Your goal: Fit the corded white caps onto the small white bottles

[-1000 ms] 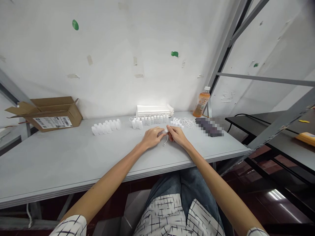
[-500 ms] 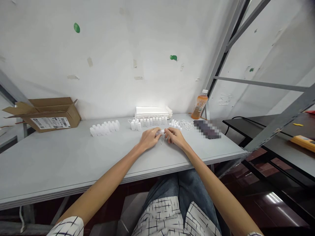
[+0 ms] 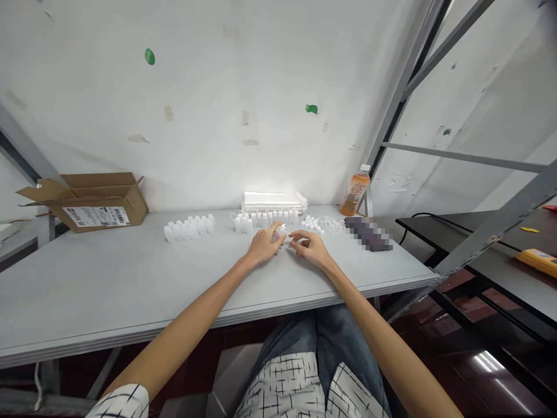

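My left hand (image 3: 264,246) rests on the grey table (image 3: 130,278) with its fingers closed round a small white bottle (image 3: 279,231). My right hand (image 3: 310,246) lies just to its right, a small gap apart, fingers curled and loosely parted with nothing visible in them. Just beyond my hands stands a row of small white bottles (image 3: 265,219). A second group of white bottles (image 3: 189,227) sits further left. A heap of white caps and strings (image 3: 324,223) lies to the right of the row.
A stack of white flat packs (image 3: 272,201) lies against the wall. An open cardboard box (image 3: 93,200) stands at the back left, an orange drink bottle (image 3: 355,191) at the back right beside a dark blurred object (image 3: 369,233). Grey metal shelving rises on the right.
My hands were pinched together on the small bottle and its string. Now the right hand has drawn away and the left hand holds the bottle alone, slightly further forward.
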{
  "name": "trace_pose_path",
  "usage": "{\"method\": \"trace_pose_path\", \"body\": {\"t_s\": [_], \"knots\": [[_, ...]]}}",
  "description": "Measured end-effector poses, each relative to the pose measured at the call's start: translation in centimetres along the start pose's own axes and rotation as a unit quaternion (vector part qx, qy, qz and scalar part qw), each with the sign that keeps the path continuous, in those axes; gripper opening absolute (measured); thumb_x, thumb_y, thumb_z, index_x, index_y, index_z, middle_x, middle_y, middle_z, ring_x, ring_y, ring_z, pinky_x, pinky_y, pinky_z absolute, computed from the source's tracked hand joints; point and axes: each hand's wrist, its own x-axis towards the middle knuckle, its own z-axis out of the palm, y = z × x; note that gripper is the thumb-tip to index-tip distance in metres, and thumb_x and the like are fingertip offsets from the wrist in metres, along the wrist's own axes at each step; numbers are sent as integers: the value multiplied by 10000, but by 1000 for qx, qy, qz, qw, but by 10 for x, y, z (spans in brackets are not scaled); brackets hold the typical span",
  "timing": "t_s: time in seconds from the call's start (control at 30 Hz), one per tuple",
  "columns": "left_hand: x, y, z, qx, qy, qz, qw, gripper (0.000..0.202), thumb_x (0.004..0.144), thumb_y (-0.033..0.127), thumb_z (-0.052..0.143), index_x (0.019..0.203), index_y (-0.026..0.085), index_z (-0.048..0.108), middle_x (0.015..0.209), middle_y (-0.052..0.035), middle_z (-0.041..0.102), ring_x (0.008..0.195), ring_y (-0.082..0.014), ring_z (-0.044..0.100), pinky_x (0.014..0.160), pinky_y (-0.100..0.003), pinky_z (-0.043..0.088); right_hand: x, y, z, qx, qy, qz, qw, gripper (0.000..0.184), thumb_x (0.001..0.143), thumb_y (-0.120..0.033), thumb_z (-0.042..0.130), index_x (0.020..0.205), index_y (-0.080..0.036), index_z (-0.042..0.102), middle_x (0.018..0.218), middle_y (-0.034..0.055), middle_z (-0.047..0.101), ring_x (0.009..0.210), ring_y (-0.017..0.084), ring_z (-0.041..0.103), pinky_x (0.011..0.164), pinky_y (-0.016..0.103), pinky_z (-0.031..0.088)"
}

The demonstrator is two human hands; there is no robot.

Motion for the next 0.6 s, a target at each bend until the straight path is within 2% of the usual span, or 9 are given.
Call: {"method": "trace_pose_path", "body": {"t_s": [0.13,0.3,0.4,0.5,0.6], "knots": [[1,-3,3,-51,-2,-11,999,345,876,351,473,1192,217,516,704,33,656,471,-104,590,605,-249,477,0,-3,-1,37,19,13,999,326,775,-357,620,1037,-163,609,878,45,661,444,91,569,500,256,460],[0,0,3,-63,2,-9,998,293,869,340,475,1120,208,544,712,26,636,493,-108,577,568,-243,452,2,-8,-2,144,18,70,987,419,777,-402,631,1110,-156,564,979,107,684,487,124,628,378,220,404],[0,2,3,-41,9,-2,999,271,861,320,479,1093,206,560,656,39,586,514,-114,541,590,-252,428,2,-10,-2,188,30,78,979,386,766,-428,656,1034,-160,581,989,113,692,521,131,644,387,217,429],[-1,4,3,-5,18,11,1000,245,857,309,485,1054,204,586,643,41,530,543,-116,472,595,-254,384,2,-11,-4,212,60,77,972,338,744,-451,684,873,-158,575,965,106,700,524,138,648,368,204,406],[-2,6,5,1,0,33,999,237,843,318,513,1035,201,589,628,47,476,563,-116,420,588,-247,347,1,-12,-7,219,63,72,971,346,707,-453,720,765,-158,548,908,92,709,521,149,651,356,197,390]]}}
